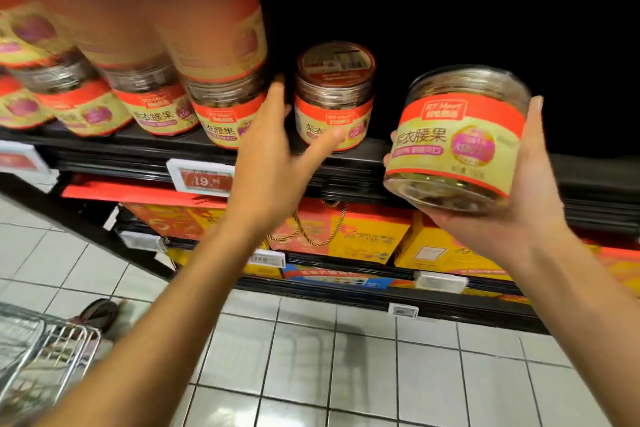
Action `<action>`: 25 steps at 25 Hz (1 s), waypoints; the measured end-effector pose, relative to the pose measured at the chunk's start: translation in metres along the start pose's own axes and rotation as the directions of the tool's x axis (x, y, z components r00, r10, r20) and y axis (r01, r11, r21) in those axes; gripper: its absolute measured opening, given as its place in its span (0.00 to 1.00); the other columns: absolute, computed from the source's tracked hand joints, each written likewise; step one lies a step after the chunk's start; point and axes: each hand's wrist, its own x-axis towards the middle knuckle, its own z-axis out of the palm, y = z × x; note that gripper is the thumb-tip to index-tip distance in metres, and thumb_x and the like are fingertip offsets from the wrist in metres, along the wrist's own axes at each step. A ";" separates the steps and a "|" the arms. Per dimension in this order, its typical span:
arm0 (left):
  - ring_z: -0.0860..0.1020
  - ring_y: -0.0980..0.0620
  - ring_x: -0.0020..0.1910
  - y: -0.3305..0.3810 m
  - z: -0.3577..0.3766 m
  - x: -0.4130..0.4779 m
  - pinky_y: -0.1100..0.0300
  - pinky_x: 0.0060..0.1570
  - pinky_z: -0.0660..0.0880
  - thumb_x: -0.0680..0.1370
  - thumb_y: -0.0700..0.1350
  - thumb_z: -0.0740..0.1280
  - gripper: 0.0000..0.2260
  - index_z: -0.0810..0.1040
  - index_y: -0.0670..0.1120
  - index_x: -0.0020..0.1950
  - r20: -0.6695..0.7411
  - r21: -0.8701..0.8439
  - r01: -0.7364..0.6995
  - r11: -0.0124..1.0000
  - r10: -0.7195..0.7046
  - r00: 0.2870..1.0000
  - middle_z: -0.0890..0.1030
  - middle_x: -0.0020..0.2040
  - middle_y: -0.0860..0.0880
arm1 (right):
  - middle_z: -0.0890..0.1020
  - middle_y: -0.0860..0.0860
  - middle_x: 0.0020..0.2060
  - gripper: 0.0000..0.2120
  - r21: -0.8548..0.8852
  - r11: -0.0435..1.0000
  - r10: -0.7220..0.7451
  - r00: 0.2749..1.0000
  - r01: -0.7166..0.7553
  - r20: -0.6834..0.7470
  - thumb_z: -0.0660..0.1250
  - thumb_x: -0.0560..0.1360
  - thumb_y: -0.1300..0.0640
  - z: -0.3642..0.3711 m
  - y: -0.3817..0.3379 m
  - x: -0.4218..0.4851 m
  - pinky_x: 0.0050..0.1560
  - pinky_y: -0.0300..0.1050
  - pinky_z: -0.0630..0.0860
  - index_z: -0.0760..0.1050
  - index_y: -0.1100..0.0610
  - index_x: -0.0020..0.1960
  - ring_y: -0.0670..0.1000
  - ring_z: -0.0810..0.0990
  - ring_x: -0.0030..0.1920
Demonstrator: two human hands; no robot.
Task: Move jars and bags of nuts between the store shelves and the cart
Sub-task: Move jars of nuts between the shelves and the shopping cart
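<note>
- Our right hand cups a jar from below, thumb up its right side, holding it tilted just in front of the shelf.
- Our left hand reaches toward the shelf, fingers spread and loose, gripping nothing, its thumb in front of a lone jar.
- Left of it, stacked jars crowd the shelf.
- The cart sits far below the shelf, at lower left.

Store aisle here: white tiled floor with dark grout is running under black shelving. Price tags are clipped along the shelf edges, and the recess behind the upper shelf is sitting in deep shadow.
</note>
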 end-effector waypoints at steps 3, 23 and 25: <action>0.80 0.59 0.47 0.031 0.009 -0.043 0.64 0.47 0.76 0.76 0.55 0.64 0.13 0.77 0.49 0.55 -0.070 -0.292 0.035 0.956 -0.058 0.996 0.81 0.44 0.57 | 0.85 0.53 0.51 0.36 -0.282 0.957 -0.077 0.997 0.073 -0.004 0.43 0.74 0.29 0.019 0.004 -0.011 0.45 0.51 0.81 0.82 0.49 0.53 0.54 0.83 0.52; 0.70 0.58 0.67 0.044 -0.001 0.029 0.68 0.64 0.67 0.81 0.55 0.48 0.30 0.58 0.30 0.71 -0.208 -0.414 -0.267 0.870 0.195 0.959 0.71 0.69 0.37 | 0.69 0.35 0.67 0.28 -0.612 0.534 -0.333 0.811 0.583 0.482 0.42 0.77 0.38 0.056 -0.006 0.032 0.53 0.19 0.66 0.61 0.47 0.72 0.26 0.70 0.54; 0.74 0.59 0.64 0.036 -0.005 0.044 0.61 0.64 0.69 0.78 0.59 0.45 0.31 0.64 0.40 0.73 -0.099 -0.508 -0.196 0.839 0.169 0.981 0.75 0.67 0.49 | 0.66 0.45 0.72 0.30 -0.639 0.540 -0.298 0.835 0.547 0.463 0.39 0.79 0.39 0.059 -0.010 0.051 0.48 0.16 0.66 0.58 0.53 0.75 0.24 0.71 0.48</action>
